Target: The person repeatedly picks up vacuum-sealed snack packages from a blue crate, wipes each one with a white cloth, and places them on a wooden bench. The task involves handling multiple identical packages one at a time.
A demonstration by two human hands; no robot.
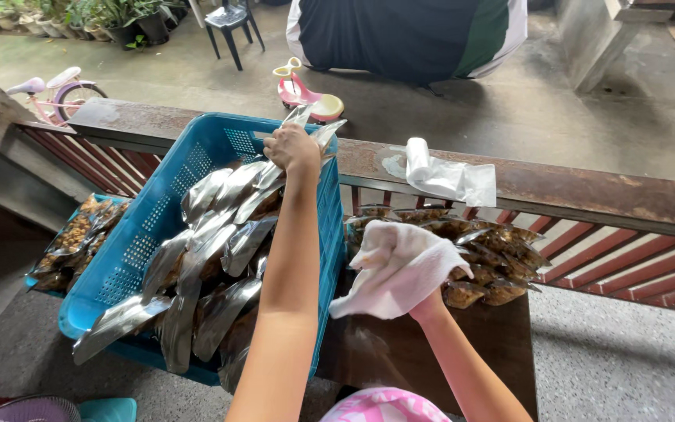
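Head view. Left hand point(292, 148) reaches over the tilted blue basket point(130, 258), fingers clamped on the top of a clear snack bag point(310, 129) at the basket's far rim. Basket full of shiny filled bags point(212, 258), stacked leaning.

Right hand point(412, 293) wrapped in a white cloth point(396, 270), fingers closed on it, above the dark desk point(431, 352). Just beyond, a pile of packed snack bags point(486, 258). Roll of plastic bags point(443, 176) lies on the rusty railing point(603, 195). More bags in a tray point(76, 238) at left.
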